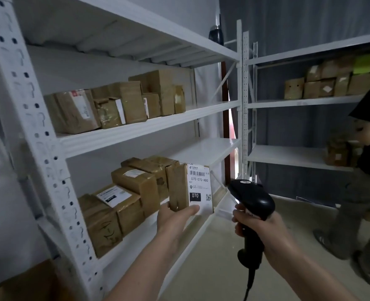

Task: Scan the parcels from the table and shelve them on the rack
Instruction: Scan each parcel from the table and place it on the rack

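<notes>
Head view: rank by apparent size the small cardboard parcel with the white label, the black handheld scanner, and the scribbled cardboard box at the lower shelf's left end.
1. Scribbled cardboard box.
2-3. Small cardboard parcel and black handheld scanner look alike; unranked, both being held close to the camera.

I see a dim, cool-toned room; the brightest spot is a sliver of daylight at the doorway gap [231,127] behind the white rack [149,127]. The wide lens bows the rack's uprights at the left edge. Everything looks soft, and the second person [362,174] at the right is motion-blurred.
</notes>
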